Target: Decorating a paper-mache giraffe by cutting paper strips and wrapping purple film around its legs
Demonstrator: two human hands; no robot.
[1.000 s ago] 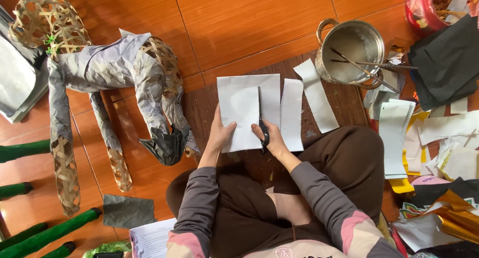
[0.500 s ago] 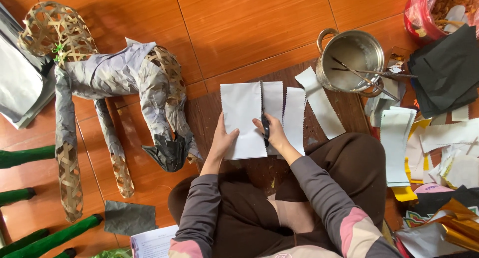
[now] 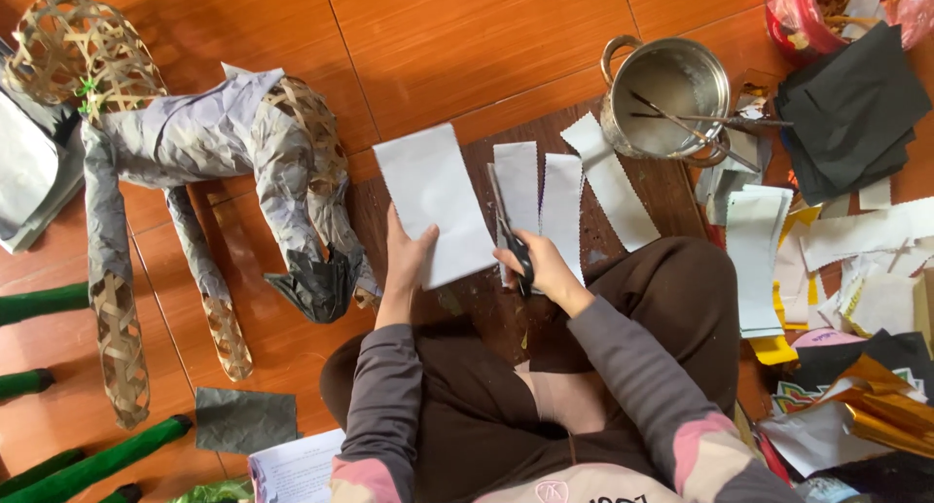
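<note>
- On the dark board (image 3: 506, 308) laid over the orange floor tiles (image 3: 467, 46), just ahead of the crossed legs: white sheet (image 3: 433, 203), pinned flat there so the blades meet something steady.
- Left hand (image 3: 407, 260): thumb on top of the sheet's near edge, fingers closed underneath, holding it from sliding while its right edge faces the blades.
- Right hand (image 3: 545, 269): closed round the black handles of the scissors (image 3: 510, 238), blades pointing away from the body, lying along the gap between the sheet and the nearest strip.
- Beside the scissors: three white strips (image 3: 564, 206) with zigzag edges, set side by side, likely parked within reach as finished pieces.
- Further right: metal pot (image 3: 669, 96) with brushes resting across its rim, near enough for dipping.
- At left: woven animal frame (image 3: 204, 133), partly covered with grey paper, lying on its side, well apart from both hands.
- Far right: stacks of black paper (image 3: 851, 109) and white offcuts (image 3: 866, 240), piled out of the cutting area.
</note>
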